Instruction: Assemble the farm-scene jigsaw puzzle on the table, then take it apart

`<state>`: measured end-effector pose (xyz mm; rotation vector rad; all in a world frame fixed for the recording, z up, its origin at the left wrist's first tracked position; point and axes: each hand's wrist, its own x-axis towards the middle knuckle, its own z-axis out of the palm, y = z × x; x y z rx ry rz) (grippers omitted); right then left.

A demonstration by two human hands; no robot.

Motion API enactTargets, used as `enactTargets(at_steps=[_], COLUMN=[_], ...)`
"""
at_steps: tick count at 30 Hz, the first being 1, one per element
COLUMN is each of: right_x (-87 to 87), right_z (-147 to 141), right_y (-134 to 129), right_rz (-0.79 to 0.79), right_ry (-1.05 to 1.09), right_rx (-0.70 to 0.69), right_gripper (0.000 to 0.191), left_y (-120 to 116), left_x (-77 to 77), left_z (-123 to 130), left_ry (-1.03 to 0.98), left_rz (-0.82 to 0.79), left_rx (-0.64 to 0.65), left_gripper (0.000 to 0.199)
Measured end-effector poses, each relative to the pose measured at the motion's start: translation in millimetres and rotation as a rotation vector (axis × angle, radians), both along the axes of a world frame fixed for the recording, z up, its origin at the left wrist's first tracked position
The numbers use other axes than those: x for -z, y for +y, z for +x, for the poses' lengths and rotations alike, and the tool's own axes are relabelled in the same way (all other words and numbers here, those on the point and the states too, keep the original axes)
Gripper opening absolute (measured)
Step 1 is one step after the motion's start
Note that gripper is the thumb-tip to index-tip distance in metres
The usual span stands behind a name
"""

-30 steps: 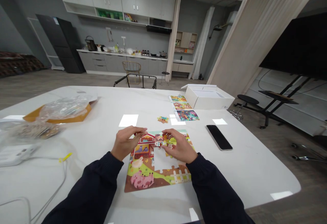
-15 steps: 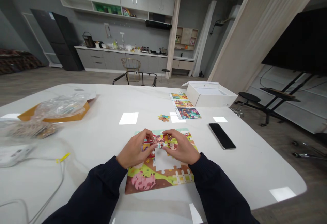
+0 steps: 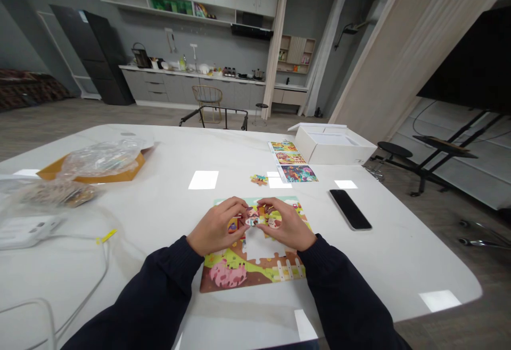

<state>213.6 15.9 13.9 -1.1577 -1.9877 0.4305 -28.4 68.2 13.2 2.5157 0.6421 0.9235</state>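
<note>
A farm-scene jigsaw puzzle (image 3: 228, 275) lies flat on the table in front of me, with a pink pig at its lower left and a white gap in its middle. At the upper edge of that gap, a puzzle piece (image 3: 253, 214) with a small figure on it sits between my fingers. My left hand (image 3: 219, 226) pinches its left side with thumb and fingertips. From the right, my right hand (image 3: 288, 225) grips it the same way, thumb low and fingers above. Whether the piece lies fully flat is hidden by the fingers. Beyond the puzzle are several loose puzzle pieces (image 3: 259, 179).
Picture sheets (image 3: 299, 173) lie by an open white box (image 3: 333, 145) at the back right. A phone (image 3: 350, 210) rests to the right. On the left are plastic bags (image 3: 99, 161) on an orange tray, a white power strip (image 3: 26, 231) and a cable (image 3: 106, 265).
The camera view has shifted slightly. Both hands stay at the same spot on the puzzle, around the piece, with only small finger movements.
</note>
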Motion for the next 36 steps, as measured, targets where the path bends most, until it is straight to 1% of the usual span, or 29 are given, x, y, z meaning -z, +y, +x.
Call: enactTargets(at_steps=[2,4,6,7,11,13,15,18,21,28,32,36], right_x=[-0.3,0.1,1.9,3.5,12.5,17.5,21.6,24.3,22.8,20.7,22.4,20.2], right_z=[3,8,13,15,17,17,16,15,13,12,12,10], right_y=[1,3,5,6,9,10,11,11,10,9,10,10], right_rz=[0.014,0.036,0.024,-0.009,-0.226,-0.295,-0.325,-0.344,-0.343,-0.354,-0.362,-0.362], right_ry=[0.019,0.037,0.022,-0.003,-0.125,-0.158,-0.171,-0.175,-0.186,-0.209,-0.203,-0.212], right_rx=[0.066,0.168,0.25,0.264,0.213,0.193,0.182,0.18,0.18,0.18,0.174,0.181], right_gripper=[0.047,0.043,0.035,0.031,0.017,0.014,0.013,0.01,0.007,0.014,0.015,0.014], left_y=[3,5,5,3,-4,-5,-5,-4,-3,-4,-5,-5], left_x=[-1.7,-2.8,-2.0,-0.6,10.3,15.9,19.5,20.9,19.8,19.8,19.7,19.1], left_z=[-5,-8,-8,-6,4,7,8,7,7,9,9,9], left_ry=[0.014,0.027,0.052,0.07,0.15,0.183,0.208,0.228,0.237,0.245,0.225,0.221], left_rz=[0.002,-0.022,-0.062,-0.079,-0.096,-0.085,-0.067,-0.039,-0.024,-0.036,-0.034,-0.027], left_rx=[-0.043,-0.071,-0.053,-0.023,0.092,0.099,0.09,0.081,0.066,0.058,0.061,0.047], left_gripper=[0.013,0.016,0.017,0.018,0.022,0.024,0.026,0.03,0.032,0.033,0.033,0.031])
